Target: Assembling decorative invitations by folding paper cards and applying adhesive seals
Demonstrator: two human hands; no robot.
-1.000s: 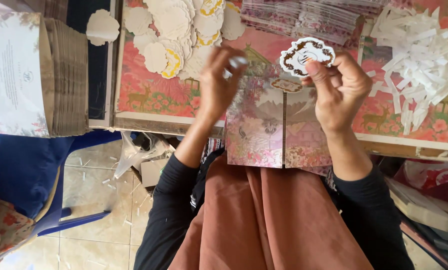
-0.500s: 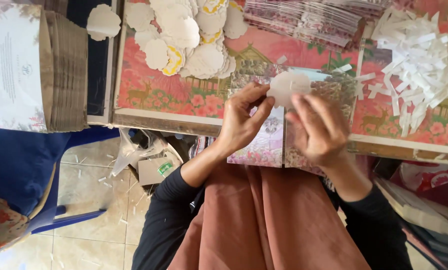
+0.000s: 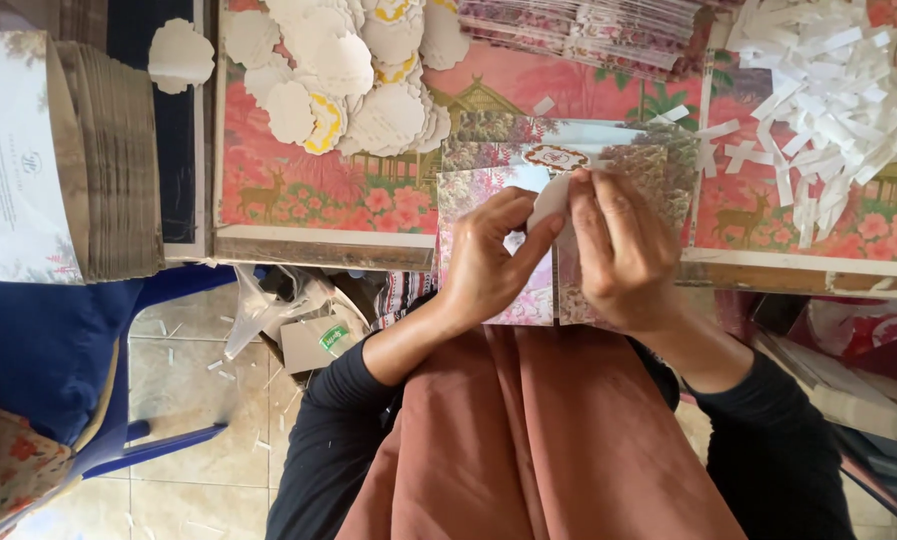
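Both hands meet over a floral folded card (image 3: 498, 300) that lies half on the table edge (image 3: 318, 245) and half over the lap. Left hand (image 3: 488, 265): thumb and forefinger pinched on a small white paper piece (image 3: 548, 200), other fingers curled under. Right hand (image 3: 618, 250): fingertips closed on the same white piece from the other side, at its upper edge. The piece sits just below an oval scalloped label (image 3: 555, 157) that rests on the card's upper panel; whether piece and label touch cannot be told. On the table, upper left of the hands: a heap of white scalloped cut-outs (image 3: 348, 70). Upper right: a loose pile of white paper strips (image 3: 828, 90). Along the top edge, a row of floral cards (image 3: 588, 30). Far left: a stack of brown envelopes (image 3: 108, 160). Blue chair (image 3: 38, 350) beside the lap, lower left
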